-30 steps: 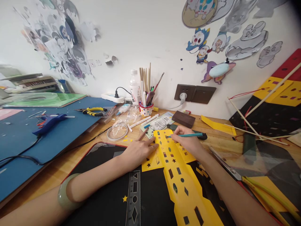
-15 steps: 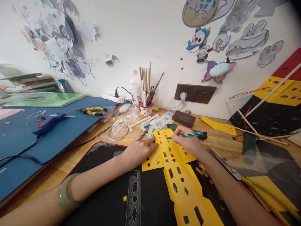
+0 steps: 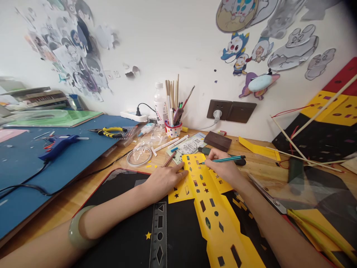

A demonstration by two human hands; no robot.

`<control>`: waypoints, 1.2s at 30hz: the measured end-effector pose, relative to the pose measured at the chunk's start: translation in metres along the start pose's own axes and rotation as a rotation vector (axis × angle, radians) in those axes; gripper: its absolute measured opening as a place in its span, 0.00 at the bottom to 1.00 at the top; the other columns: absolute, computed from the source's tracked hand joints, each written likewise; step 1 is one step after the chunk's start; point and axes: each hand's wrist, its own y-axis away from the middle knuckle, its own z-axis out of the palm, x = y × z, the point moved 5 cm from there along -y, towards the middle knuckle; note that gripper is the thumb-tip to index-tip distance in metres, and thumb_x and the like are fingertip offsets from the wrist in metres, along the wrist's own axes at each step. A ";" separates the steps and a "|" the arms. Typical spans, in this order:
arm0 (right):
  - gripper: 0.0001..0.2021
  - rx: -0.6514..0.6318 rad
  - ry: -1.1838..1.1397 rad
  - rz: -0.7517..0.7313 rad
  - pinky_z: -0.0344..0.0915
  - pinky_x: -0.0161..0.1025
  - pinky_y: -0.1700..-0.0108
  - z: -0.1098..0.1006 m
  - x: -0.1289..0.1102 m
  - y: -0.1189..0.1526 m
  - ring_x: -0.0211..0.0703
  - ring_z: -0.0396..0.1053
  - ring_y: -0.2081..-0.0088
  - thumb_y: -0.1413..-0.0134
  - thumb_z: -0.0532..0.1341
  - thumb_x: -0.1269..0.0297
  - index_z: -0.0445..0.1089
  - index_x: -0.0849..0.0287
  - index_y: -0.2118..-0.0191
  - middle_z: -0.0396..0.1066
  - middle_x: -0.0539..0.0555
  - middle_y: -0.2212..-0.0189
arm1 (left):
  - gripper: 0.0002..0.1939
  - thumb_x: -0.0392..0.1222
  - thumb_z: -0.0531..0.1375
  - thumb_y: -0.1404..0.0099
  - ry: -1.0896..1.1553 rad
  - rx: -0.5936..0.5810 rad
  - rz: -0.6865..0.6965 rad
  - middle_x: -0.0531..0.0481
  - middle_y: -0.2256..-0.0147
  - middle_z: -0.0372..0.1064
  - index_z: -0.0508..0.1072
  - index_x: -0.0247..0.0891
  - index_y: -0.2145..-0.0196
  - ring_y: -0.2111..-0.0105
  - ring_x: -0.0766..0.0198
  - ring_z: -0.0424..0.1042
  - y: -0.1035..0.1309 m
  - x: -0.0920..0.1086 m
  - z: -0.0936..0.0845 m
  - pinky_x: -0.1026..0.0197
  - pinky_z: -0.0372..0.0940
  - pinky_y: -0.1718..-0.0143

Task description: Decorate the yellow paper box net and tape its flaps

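1. The yellow sheet (image 3: 213, 203), cut with small openings, lies on the black mat (image 3: 184, 234). Its far edge reaches up between the hands, and its near end runs out of view at the bottom.
2. The left hand (image 3: 161, 182) is open and palm down, fingertips on the left edge of the sheet's far part. A brown pen (image 3: 170, 159) shows just beyond it; whether the hand touches it, I cannot tell.
3. The right hand (image 3: 223, 165) is closed around a teal pen (image 3: 227, 159), whose tip is at the far part of the sheet, near a cut opening.
4. Between the stencil ruler (image 3: 158, 236) and the sheet is an open stretch of mat. A yellow star (image 3: 148, 235) lies just left of the ruler.
5. Room is tighter on the right: the scissors (image 3: 277, 204) lie close beside the right forearm, and yellow scraps (image 3: 242, 204) sit between that forearm and the sheet.
6. Beyond the hands, the worktop (image 3: 259, 175) carries a brown block (image 3: 218, 141), white pens (image 3: 171, 144) and, by the wall, a pen cup (image 3: 173, 130).
7. Left of the mat, across a strip of bare wood, a blue board (image 3: 19, 156) holds a glue gun (image 3: 60, 146) and pliers (image 3: 111, 132).
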 end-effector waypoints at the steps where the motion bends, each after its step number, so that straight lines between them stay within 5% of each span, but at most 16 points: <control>1: 0.07 0.003 -0.001 0.002 0.49 0.33 0.79 0.000 0.000 0.000 0.35 0.53 0.81 0.61 0.55 0.68 0.54 0.56 0.81 0.55 0.44 0.85 | 0.23 0.28 0.50 0.41 -0.001 0.000 0.001 0.39 0.45 0.56 0.61 0.38 0.47 0.63 0.57 0.72 0.000 0.000 0.000 0.63 0.67 0.71; 21: 0.05 0.016 0.005 0.013 0.53 0.34 0.76 0.005 0.004 -0.004 0.37 0.60 0.78 0.60 0.55 0.67 0.57 0.56 0.80 0.61 0.45 0.83 | 0.23 0.28 0.49 0.41 -0.018 0.017 -0.007 0.41 0.46 0.57 0.62 0.40 0.48 0.69 0.58 0.73 0.000 0.001 -0.001 0.63 0.67 0.75; 36: 0.05 0.010 -0.010 0.016 0.53 0.34 0.75 0.007 0.006 -0.003 0.37 0.59 0.77 0.60 0.55 0.68 0.56 0.56 0.79 0.60 0.45 0.82 | 0.21 0.30 0.49 0.38 -0.002 0.001 0.001 0.39 0.47 0.58 0.61 0.39 0.47 0.63 0.55 0.72 0.000 0.000 0.002 0.59 0.69 0.70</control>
